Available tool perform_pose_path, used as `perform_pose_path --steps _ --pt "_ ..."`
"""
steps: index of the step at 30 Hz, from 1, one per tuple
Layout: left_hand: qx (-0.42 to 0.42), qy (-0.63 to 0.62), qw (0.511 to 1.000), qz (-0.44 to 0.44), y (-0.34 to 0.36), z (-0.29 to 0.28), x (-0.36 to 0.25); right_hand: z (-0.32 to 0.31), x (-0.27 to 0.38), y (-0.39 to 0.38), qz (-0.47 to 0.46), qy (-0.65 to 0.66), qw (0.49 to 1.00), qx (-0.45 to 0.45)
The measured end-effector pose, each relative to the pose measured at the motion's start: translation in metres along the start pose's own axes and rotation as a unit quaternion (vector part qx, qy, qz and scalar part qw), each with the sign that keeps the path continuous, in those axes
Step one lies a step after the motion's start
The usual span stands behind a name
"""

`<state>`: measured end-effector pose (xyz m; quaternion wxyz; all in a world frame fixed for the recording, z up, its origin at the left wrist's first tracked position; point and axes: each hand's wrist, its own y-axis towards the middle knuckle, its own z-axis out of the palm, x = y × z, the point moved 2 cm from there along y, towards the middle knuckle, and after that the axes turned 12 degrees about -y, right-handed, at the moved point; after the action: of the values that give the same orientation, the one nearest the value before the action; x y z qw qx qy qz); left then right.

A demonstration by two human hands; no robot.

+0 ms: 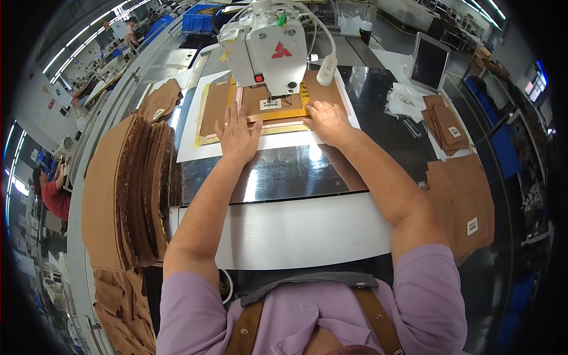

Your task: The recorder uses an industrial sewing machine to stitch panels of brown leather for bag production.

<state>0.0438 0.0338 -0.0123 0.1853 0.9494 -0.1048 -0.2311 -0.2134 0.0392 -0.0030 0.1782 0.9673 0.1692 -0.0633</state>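
Currently, both hands, left [238, 135] and right [327, 121], press flat on the brown fabric [260, 100] under the sewing machine [273, 50]; stitching looks unfinished.

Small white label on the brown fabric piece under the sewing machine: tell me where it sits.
In the head view, the small white label lies centre-top, just below the white sewing machine head, between the left hand and right hand.

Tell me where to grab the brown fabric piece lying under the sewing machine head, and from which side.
Probably best from the near edge, the person's side. The brown fabric piece lies flat in a yellow frame, and the sewing machine head covers its far part. The left hand and right hand already press flat at that near edge, so a pinch grip at the near corners suits.
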Motion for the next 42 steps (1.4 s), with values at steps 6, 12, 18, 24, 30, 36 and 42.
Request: perform_pose_path --steps 6,12,18,24,30,36,42 --pt "0.022 -0.003 0.996 -0.081 -0.042 -0.038 0.043 0.002 -0.058 -0.032 0.028 0.046 0.997 -0.05" --pt "0.053 0.036 0.995 -0.081 -0.034 -0.026 0.033 0.013 -0.11 -0.046 0.212 0.02 0.975 -0.063" --pt "0.061 0.017 0.995 -0.078 0.003 -0.003 0.001 0.023 -0.126 -0.052 0.304 -0.035 0.952 0.006" --pt "0.072 0.052 0.991 -0.096 0.021 0.014 -0.004 0.017 -0.12 -0.047 0.318 -0.019 0.946 0.052" --pt "0.072 0.044 0.995 -0.05 0.017 0.005 -0.029 0.013 -0.115 -0.048 0.29 0.012 0.956 0.044" --pt "-0.002 0.161 0.969 0.187 -0.02 -0.033 -0.082 -0.012 -0.146 -0.076 0.342 0.024 0.938 -0.04" --pt "0.03 0.045 0.937 0.344 -0.098 -0.051 -0.165 -0.071 -0.201 -0.151 0.331 0.045 0.939 -0.087"
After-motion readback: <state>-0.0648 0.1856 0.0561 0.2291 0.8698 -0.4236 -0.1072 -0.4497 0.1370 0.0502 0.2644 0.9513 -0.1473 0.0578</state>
